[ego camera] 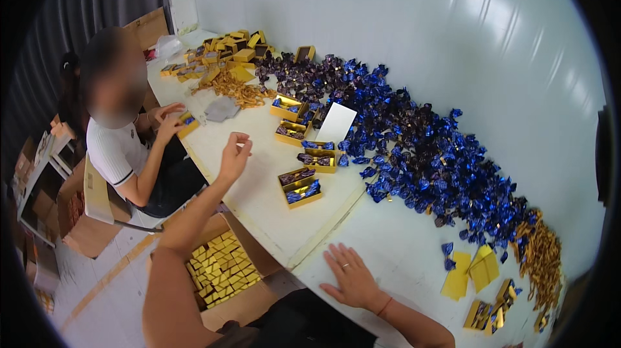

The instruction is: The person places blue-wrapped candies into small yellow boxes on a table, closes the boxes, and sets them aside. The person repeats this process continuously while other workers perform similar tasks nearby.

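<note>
My left hand [236, 158] hovers over the white table [262, 222] with its fingers loosely curled, and nothing shows in it. To its right are small gold boxes holding blue and dark purple foil-wrapped candies; the nearest open gold box [300, 188] has one candy of each colour. Flat on the tabletop, fingers spread, rests my right hand [353, 277], close to the table's front edge. A big heap of twist-wrapped candies [427, 163] runs along the wall beyond both hands. One blue candy [448, 256] lies beside yellow card pieces [456, 275], right of my right hand.
At left sits a co-worker [114, 149] with both hands at a gold box [188, 124]. A carton [247, 299] of gold boxes stands below the table edge. Gold ties [538, 260] lie at far right, more ties [233, 87] at back left. A white card [336, 122] leans near the heap.
</note>
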A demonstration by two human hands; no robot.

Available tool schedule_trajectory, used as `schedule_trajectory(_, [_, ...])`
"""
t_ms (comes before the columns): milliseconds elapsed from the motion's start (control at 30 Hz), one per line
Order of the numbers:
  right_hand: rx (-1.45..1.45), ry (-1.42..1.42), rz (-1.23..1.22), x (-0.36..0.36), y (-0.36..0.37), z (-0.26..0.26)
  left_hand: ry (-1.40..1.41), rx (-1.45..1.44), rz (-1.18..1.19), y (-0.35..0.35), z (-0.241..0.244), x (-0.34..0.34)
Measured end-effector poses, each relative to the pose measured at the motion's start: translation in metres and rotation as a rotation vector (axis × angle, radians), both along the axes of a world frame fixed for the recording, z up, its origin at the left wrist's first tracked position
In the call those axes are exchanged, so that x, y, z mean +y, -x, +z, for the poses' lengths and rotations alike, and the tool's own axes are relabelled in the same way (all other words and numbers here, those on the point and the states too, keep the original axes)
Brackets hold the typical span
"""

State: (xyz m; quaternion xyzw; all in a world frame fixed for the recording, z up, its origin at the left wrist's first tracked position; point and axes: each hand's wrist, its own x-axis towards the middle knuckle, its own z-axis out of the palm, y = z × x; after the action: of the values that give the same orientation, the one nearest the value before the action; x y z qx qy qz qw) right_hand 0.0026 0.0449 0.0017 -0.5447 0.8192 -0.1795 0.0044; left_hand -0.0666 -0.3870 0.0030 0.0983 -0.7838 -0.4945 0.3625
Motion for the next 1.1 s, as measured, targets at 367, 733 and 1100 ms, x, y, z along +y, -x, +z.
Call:
schedule_trajectory(367, [-0.144,0.079,0.014,-0.006,0.010,0.001,-0.428,-0.096,0.523,-0.205,-0.046,0.096])
schedule_trajectory(733, [-0.425,-0.406,0.031,0.062,0.007,0.016,-0.441,-0.549,0.968,-0.394,0.090,0.241])
schedule_trajectory(1100, [-0.544,-0.723,-0.067,0.132,-0.009,0.007,-0.601,-0.699,1.063,-0.445,0.042,0.331])
